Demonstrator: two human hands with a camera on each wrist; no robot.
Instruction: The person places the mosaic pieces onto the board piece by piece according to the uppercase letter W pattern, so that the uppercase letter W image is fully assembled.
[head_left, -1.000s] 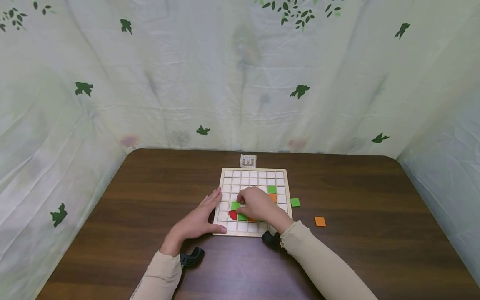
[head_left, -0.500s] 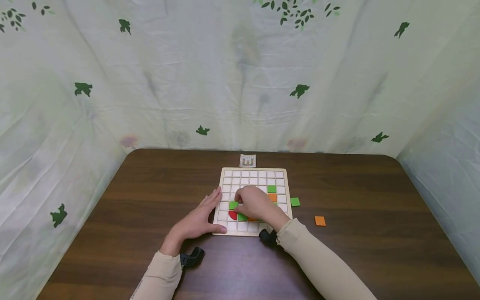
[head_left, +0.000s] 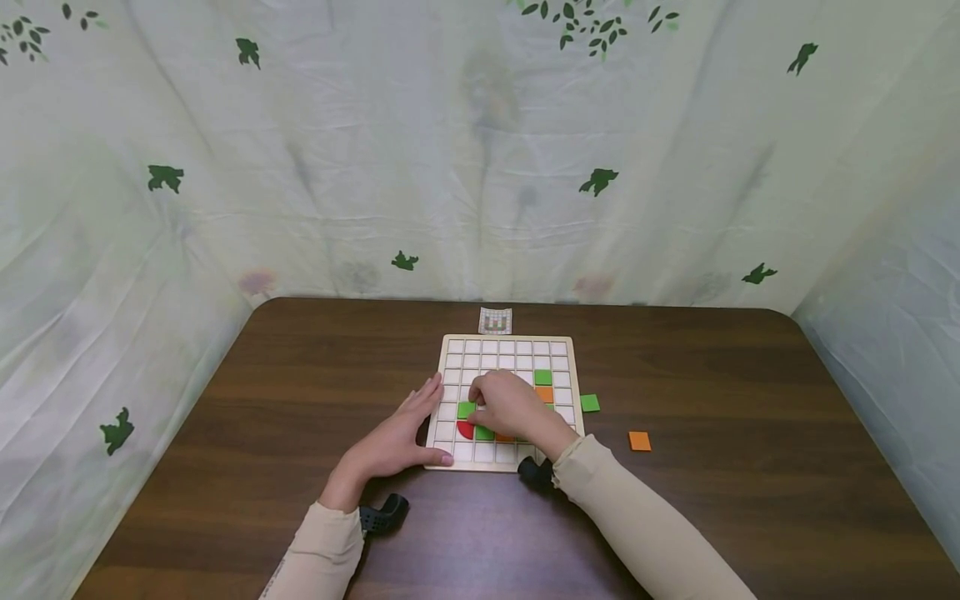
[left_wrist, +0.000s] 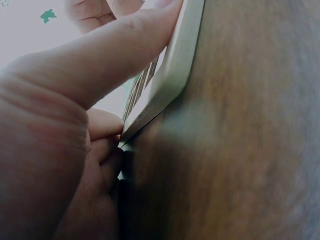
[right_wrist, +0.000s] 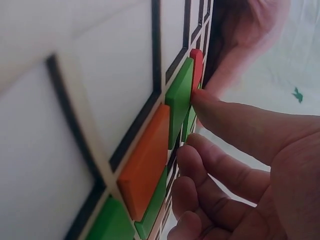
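A white gridded board with a pale wooden rim lies on the table. My left hand rests along its left edge, fingers extended, the thumb on the rim near the front corner. My right hand reaches over the board. Its thumb and index finger pinch a green square tile in the left part of the grid. Below that tile sits a red quarter-round tile, beside another green tile. An orange tile lies under the hand, partly hidden in the head view.
Right of the hand, a green tile and an orange tile sit in the grid. A loose green tile touches the board's right side; a loose orange tile lies farther right. Behind the board is a small printed card.
The pinched green tile and my right hand have shifted slightly left since one second ago, then stayed almost still. My left hand keeps its place on the board.
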